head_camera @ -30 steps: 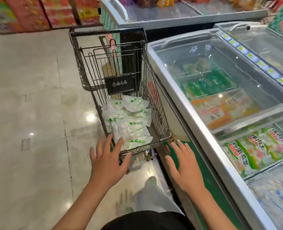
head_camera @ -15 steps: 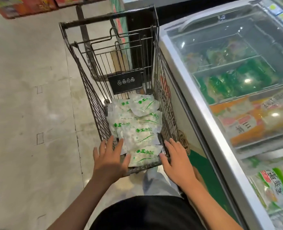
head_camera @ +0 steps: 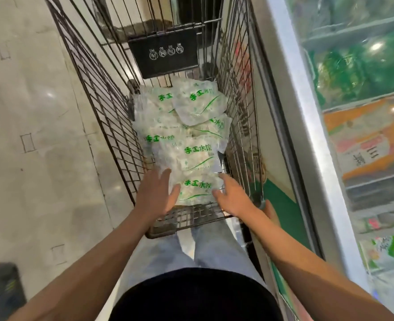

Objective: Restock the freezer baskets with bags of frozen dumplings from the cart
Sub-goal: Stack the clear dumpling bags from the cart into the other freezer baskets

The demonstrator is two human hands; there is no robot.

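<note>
A wire shopping cart (head_camera: 112, 117) stands in front of me, holding several clear bags of frozen dumplings with green print. The nearest dumpling bag (head_camera: 197, 189) lies at the cart's near end, with another bag (head_camera: 191, 156) overlapping it from behind. My left hand (head_camera: 155, 196) reaches into the cart with straight, spread fingers against the nearest bag's left edge. My right hand (head_camera: 234, 196) reaches in on the bag's right side, fingers extended and touching its edge. Neither hand curls round the bag.
A chest freezer (head_camera: 307, 135) with glass lids runs along the cart's right side; green, orange and white packs show blurred through the glass. Pale tiled floor (head_camera: 34, 135) lies to the left. A dark object (head_camera: 1, 290) sits at the lower left corner.
I have leaned closer over the cart. Both hands have moved from the cart's near rim down inside it, onto either side of the nearest dumpling bag.
</note>
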